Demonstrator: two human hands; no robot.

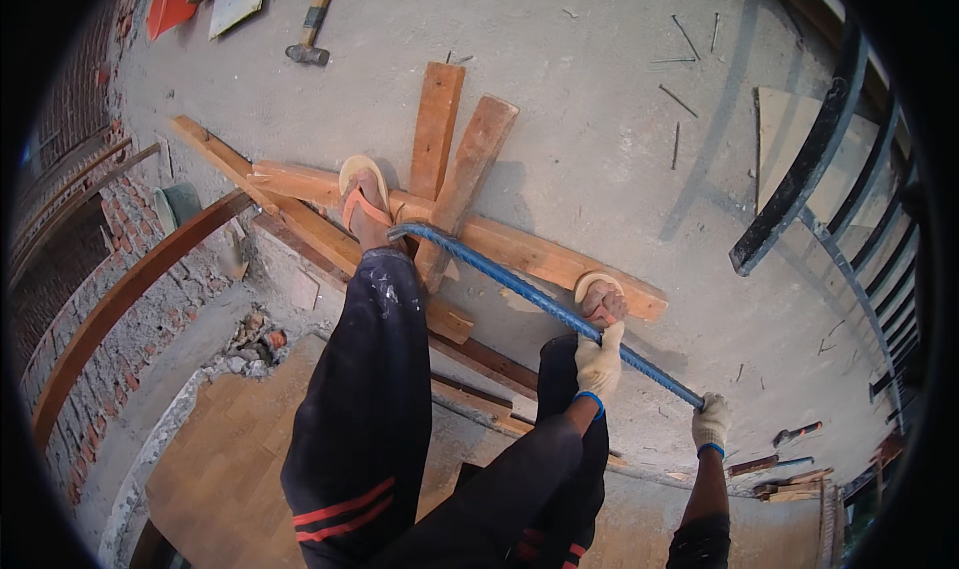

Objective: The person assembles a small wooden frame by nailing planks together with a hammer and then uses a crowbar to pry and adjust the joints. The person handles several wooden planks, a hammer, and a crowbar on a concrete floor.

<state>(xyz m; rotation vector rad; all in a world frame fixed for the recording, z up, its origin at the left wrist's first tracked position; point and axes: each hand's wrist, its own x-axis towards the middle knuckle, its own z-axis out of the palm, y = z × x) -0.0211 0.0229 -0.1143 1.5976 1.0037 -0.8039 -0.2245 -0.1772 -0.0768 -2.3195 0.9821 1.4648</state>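
Observation:
A long blue crowbar (529, 289) slants across the middle, its hooked end by my sandalled left foot and the crossed planks. My left hand (599, 365), in a pale work glove, is closed around the bar partway along. At the bar's lower right end my right hand (711, 424), gloved too, grips it. Beneath the hook lies a long wooden beam (539, 254), with both my feet on or against it. A weathered short plank (479, 154) crosses that beam, and another short plank (436, 129) stands out beyond it. Whether the hook touches wood is unclear.
A hammer (310, 44) lies at the far left, near a red piece (170, 7). Loose nails (684, 37) are scattered at the far right. A black metal railing (809, 169) rises on the right. A broken concrete edge (170, 419) drops off at the left.

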